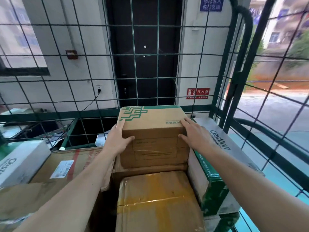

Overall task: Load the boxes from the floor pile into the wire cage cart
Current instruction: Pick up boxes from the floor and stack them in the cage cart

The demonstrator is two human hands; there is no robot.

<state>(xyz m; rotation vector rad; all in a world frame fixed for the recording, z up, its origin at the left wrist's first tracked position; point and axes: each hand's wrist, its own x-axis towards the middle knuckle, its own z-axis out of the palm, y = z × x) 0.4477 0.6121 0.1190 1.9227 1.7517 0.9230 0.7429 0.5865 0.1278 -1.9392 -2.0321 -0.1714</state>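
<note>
Beyond the wire, a pale wall, a dark door (145, 47), a red fire sign (198, 93) and a bright street off to the right. On the left hand (119, 139), fingers (120, 125) wrapped round the near left corner of the green-printed box (150, 128), thumb hooked across the front face. On the right hand (194, 136), fingers (186, 123) spread and fairly straight, laid over the top right edge, thumb pressing the front; more a push than a grip. Box held between the two, well inside the cage cart (41, 115), close to the back mesh, over the raised flaps of an open carton (150, 171); hard to tell whether fully seated or just above. Just beside it on the right, a white-and-green box (222, 148); on the left, a labelled carton (71, 164); nearer the body and lower, a taped box (157, 198). Probably the seating step, with release to follow. Most likely trouble: letting go before the base lies flat, soft flaps giving way underneath and tipping the load forward onto the taped box. Also possible: a slide on the right side, with only flat pressure there, or right knuckles pinched against the white-and-green box.
</note>
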